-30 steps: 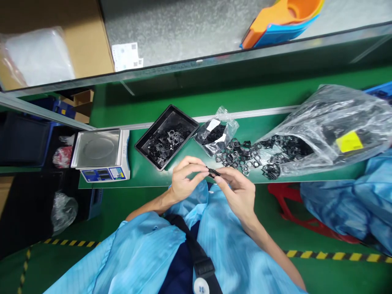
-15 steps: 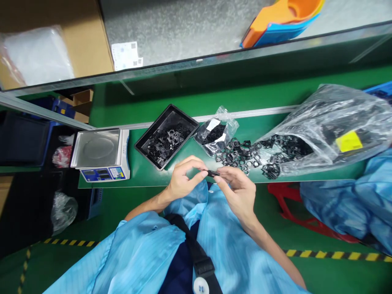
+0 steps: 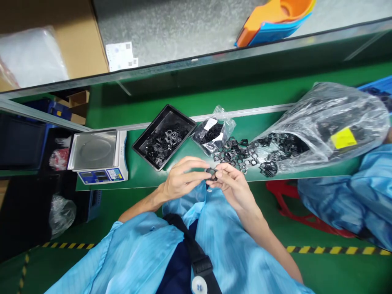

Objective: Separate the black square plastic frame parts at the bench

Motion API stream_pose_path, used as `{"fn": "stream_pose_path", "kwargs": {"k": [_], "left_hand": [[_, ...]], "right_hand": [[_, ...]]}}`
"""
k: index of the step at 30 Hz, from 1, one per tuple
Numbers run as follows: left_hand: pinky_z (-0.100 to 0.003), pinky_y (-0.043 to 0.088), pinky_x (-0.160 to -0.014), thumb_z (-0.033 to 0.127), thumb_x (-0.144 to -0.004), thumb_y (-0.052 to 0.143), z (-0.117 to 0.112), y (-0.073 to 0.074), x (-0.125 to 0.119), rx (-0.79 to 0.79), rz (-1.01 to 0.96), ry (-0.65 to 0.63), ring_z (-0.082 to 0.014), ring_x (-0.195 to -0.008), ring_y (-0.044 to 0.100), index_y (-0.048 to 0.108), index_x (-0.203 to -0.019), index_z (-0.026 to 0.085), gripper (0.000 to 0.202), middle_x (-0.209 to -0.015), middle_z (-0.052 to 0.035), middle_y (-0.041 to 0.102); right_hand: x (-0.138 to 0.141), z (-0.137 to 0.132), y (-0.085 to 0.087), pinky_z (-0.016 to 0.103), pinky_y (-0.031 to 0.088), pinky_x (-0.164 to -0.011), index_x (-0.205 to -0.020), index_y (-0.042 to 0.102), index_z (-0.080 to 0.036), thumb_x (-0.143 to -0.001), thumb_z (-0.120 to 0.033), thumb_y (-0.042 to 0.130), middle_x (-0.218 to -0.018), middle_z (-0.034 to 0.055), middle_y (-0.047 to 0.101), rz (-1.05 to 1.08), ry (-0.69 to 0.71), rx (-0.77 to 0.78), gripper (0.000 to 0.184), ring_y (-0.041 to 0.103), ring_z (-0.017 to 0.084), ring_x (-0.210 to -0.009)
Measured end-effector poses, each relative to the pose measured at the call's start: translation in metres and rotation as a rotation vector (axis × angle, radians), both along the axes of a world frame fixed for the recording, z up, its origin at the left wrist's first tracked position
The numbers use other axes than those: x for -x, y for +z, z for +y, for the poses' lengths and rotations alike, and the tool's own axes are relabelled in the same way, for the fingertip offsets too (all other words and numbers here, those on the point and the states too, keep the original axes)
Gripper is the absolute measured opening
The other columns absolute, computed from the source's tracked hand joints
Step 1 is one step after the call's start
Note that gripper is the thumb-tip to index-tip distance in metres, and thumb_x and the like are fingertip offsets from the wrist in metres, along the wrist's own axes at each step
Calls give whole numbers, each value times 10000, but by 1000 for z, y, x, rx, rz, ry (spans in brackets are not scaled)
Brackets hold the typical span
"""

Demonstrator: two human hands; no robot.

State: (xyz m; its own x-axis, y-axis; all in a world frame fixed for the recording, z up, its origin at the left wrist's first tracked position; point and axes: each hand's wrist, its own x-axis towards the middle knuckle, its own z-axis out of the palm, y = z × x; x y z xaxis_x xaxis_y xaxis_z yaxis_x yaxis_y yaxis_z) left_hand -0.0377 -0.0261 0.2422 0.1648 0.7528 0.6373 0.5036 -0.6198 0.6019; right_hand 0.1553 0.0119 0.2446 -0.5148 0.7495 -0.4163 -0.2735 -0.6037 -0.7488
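Between my two hands, just over the table's front edge, is a small black ring-shaped plastic part (image 3: 212,173). My left hand (image 3: 183,178) pinches it from the left with the fingertips. From the right, the thumb and fingers of my right hand (image 3: 234,183) grip the same part. Beyond my hands lies a loose heap of similar black parts (image 3: 235,152), spilling from the mouth of a large clear plastic bag (image 3: 324,126). A black tray (image 3: 146,138) with more such parts sits behind my left hand. Beside it is a small clear bag of black pieces (image 3: 211,132).
A weighing scale (image 3: 96,153) stands at the table's left end. Above the table runs a shelf edge (image 3: 190,61) with orange and blue bins (image 3: 272,24) and a cardboard box (image 3: 79,36). At right, a person's blue sleeve (image 3: 339,200) is near a red stool (image 3: 281,200).
The black part has turned in my fingers from edge-on to showing its ring face. My left fingers have straightened along it. The whole view has shifted slightly.
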Motion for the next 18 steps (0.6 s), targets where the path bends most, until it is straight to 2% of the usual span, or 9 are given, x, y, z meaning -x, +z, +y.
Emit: {"fn": "stream_pose_path", "kwargs": {"k": [3, 7, 10, 13, 18], "left_hand": [[-312, 600, -805, 140, -911, 695, 1, 0, -1, 26, -80, 45, -156, -906, 702, 756, -1008, 231, 147, -947, -38, 750], [-277, 578, -745, 173, -904, 720, -2, 0, -4, 134, -169, 103, -138, -815, 693, 769, -1006, 226, 125, -884, -29, 747], [-274, 571, -736, 201, -906, 725, -4, -1, -5, 176, -210, 110, -138, -796, 696, 777, -992, 230, 104, -872, -28, 750], [-273, 568, -733, 218, -899, 738, -5, -2, -6, 194, -230, 98, -139, -787, 694, 772, -981, 226, 89, -861, -27, 747], [-262, 559, -733, 212, -916, 713, -8, -1, -6, 249, -217, 52, -130, -784, 682, 763, -959, 210, 66, -871, -32, 735]], "right_hand": [[1, -5, -1, 297, 635, -637, -912, 682, -233, -816, -491, 805, -745, -14, 710, -107, -73, -170, 302, 721, 158, -613], [-2, -13, 1, 333, 636, -774, -992, 732, -260, -846, -436, 788, -983, 50, 714, -306, -188, -550, 236, 715, 201, -905], [-3, -15, 5, 395, 620, -804, -945, 750, -262, -856, -368, 778, -962, 66, 718, -405, -179, -772, 142, 692, 225, -886], [-3, -15, 7, 419, 603, -798, -862, 748, -260, -876, -299, 750, -861, 56, 731, -473, -211, -870, 41, 694, 231, -825], [-5, -13, 6, 400, 605, -755, -847, 771, -266, -874, -219, 737, -879, 54, 762, -473, -215, -957, 65, 715, 225, -794]]}}
